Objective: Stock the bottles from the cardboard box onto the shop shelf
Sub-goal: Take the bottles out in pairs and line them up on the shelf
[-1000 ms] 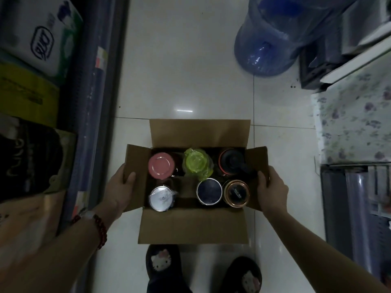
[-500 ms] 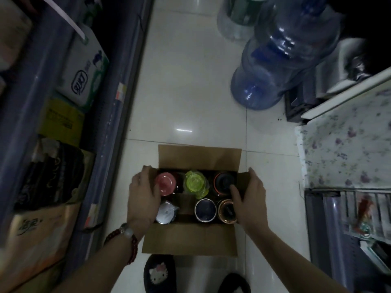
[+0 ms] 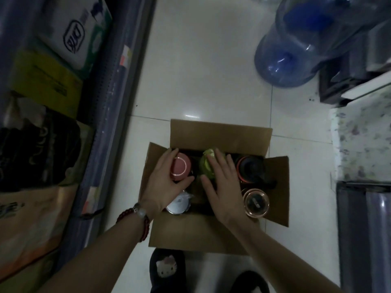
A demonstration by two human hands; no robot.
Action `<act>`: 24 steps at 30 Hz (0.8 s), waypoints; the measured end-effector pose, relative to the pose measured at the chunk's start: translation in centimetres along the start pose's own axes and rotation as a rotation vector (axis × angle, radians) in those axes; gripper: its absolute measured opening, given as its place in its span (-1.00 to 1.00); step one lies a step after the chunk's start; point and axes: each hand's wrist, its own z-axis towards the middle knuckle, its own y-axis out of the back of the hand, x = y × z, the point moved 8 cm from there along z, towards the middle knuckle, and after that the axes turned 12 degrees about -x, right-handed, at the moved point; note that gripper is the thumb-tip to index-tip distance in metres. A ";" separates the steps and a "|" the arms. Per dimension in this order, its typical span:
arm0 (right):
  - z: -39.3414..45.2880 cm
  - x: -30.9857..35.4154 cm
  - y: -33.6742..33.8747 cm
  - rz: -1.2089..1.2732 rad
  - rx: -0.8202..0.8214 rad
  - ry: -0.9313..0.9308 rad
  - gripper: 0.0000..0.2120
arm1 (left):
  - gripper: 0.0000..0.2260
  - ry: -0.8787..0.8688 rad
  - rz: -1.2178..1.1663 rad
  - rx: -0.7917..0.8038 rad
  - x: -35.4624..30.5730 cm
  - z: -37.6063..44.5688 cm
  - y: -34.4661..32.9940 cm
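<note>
Down in the brown cardboard box [image 3: 211, 235], flaps splayed on the glossy tile floor [image 3: 201, 70], the left hand [image 3: 164, 187] curls thumb and fingers round the smooth round pink lid of a bottle [image 3: 179, 167]. Just right of that grip, the right hand [image 3: 222, 187] lies with fingers fairly straight across a crinkly green-topped bottle [image 3: 206, 166], touching it. Nearer the person than the left grip sits a shiny silver lid [image 3: 178, 205]; right of the right hand, a dark orange-ringed cap [image 3: 250, 169] and a copper-rimmed lid [image 3: 255, 203].
</note>
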 end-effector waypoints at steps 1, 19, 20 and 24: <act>0.3 -0.3 -0.3 0.018 -0.004 -0.013 -0.43 | -0.22 -0.001 0.005 0.007 0.2 0.3 -0.3; 1.2 -2.8 -0.4 0.178 -0.069 -0.219 -0.27 | -0.21 -0.016 -0.006 -0.101 0.8 1.1 0.0; 1.1 -2.6 0.0 0.188 -0.073 -0.230 -0.27 | -0.21 -0.010 -0.012 -0.104 0.3 1.0 0.4; 1.2 -1.2 2.9 0.245 -0.113 -0.297 -0.21 | -0.20 0.005 -0.024 -0.109 -2.7 0.5 2.5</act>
